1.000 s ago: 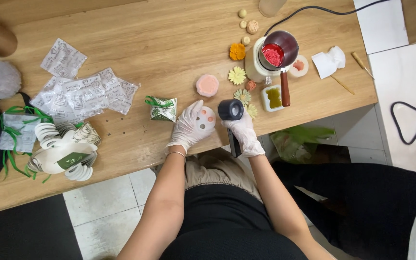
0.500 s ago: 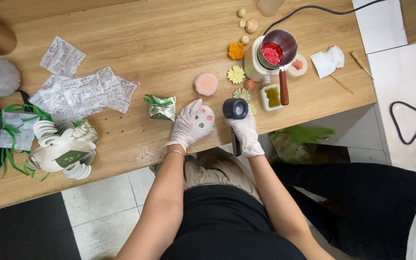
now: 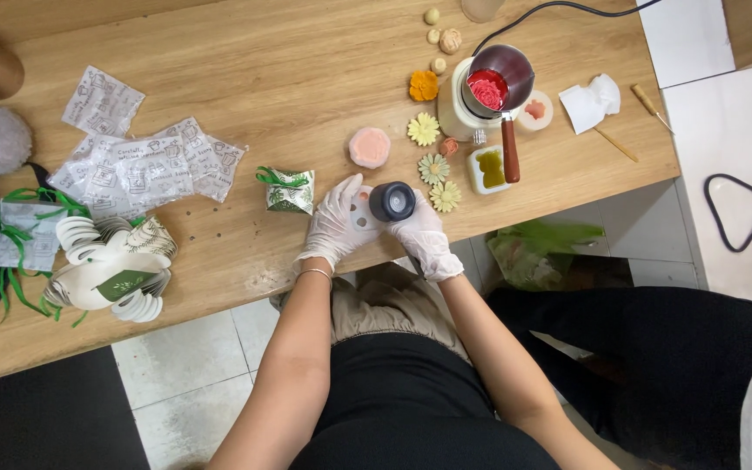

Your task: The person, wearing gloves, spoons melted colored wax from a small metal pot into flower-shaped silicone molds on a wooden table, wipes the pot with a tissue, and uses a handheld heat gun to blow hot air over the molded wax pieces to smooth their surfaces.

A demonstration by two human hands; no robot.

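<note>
Flowers (image 3: 433, 168) (yellow) beside right hand (image 3: 424, 239).

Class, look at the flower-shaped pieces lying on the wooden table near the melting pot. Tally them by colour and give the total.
Orange flower: 1
Pale yellow daisy-like flowers: 3
Total: 4

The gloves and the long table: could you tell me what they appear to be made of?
Gloves on the left hand and right hand: thin white latex or nitrile, judging by the snug, wrinkled fit. Table: wood or wood-look laminate, matte, with visible grain.
</note>
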